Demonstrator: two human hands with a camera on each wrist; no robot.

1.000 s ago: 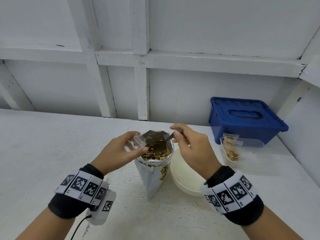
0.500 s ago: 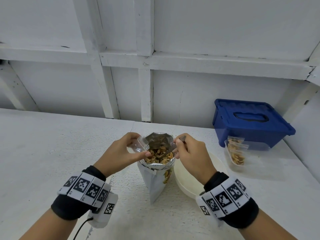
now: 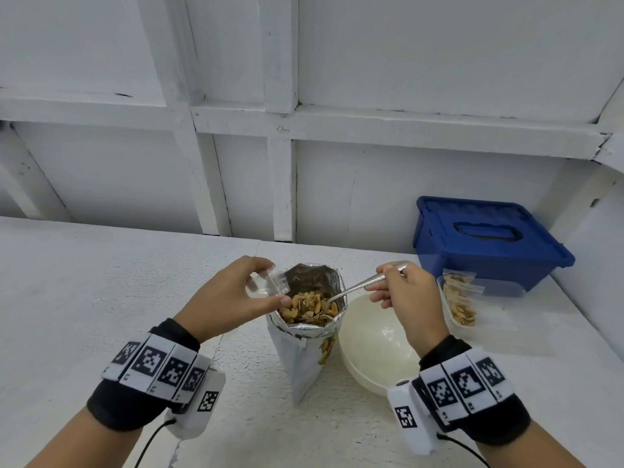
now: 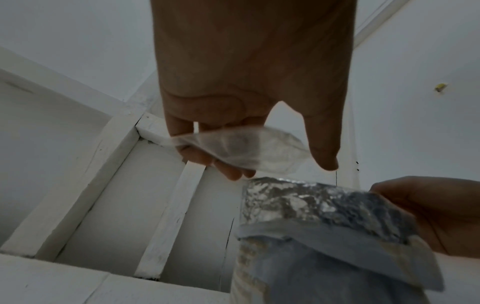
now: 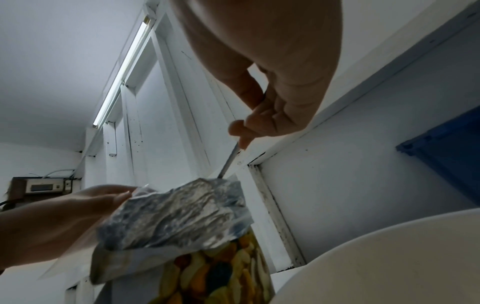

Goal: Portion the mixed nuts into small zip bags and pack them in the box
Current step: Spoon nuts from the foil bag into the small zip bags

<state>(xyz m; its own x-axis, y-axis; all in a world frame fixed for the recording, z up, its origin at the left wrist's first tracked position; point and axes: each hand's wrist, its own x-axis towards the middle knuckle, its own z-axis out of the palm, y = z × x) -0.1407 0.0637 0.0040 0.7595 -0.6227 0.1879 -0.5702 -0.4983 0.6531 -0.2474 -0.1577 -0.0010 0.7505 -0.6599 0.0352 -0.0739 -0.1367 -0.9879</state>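
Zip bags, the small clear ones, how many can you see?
2, maybe more: an empty zip bag pinched in the left hand, a filled zip bag in the clear box. Others may hide behind.

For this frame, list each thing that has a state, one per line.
nut pouch: upright, top open, nuts inside
zip bag: empty, held by left hand
spoon: in right hand, tip in the pouch
bowl: empty
clear tub: holds filled bags
blue box: lid on
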